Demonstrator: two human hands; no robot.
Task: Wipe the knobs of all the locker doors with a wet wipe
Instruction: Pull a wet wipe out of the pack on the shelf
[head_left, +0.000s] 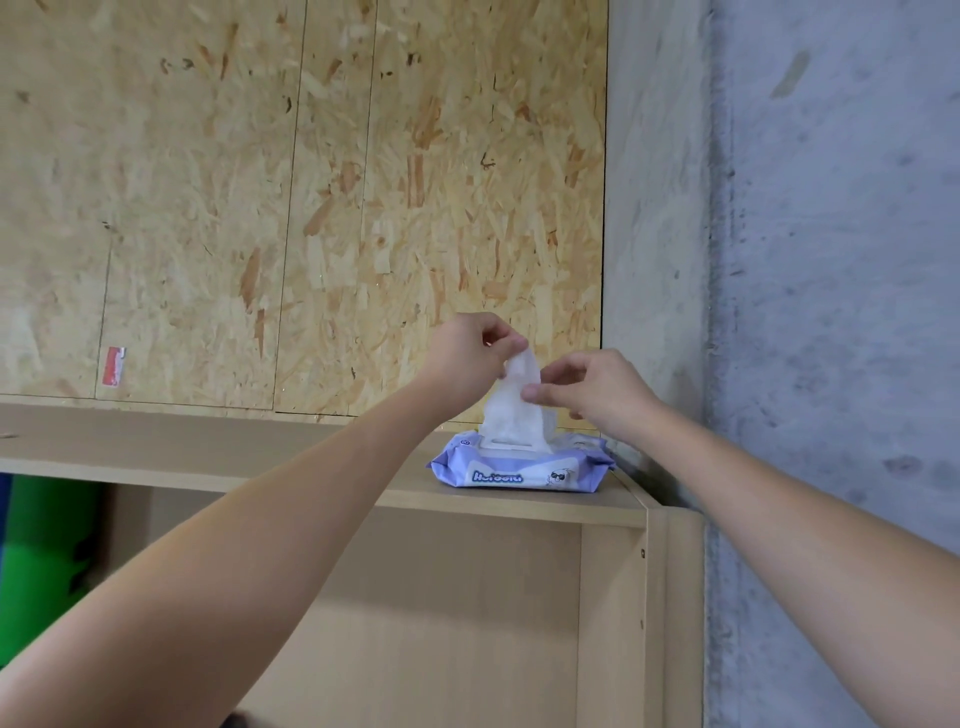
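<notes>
A lilac pack of wet wipes (519, 467) lies on top of the light wooden locker unit (260, 457), near its right end. A white wet wipe (511, 415) stands up out of the pack's opening. My left hand (467, 353) pinches the wipe's top edge between thumb and fingers. My right hand (592, 389) pinches the same wipe a little lower on its right side. No locker knobs are in view.
A chipboard wall (311, 182) with a small red sticker (113, 366) rises behind the unit. A grey concrete wall (831, 260) stands at the right. Below the top panel is an open compartment (441, 623); something green (41, 561) shows at the far left.
</notes>
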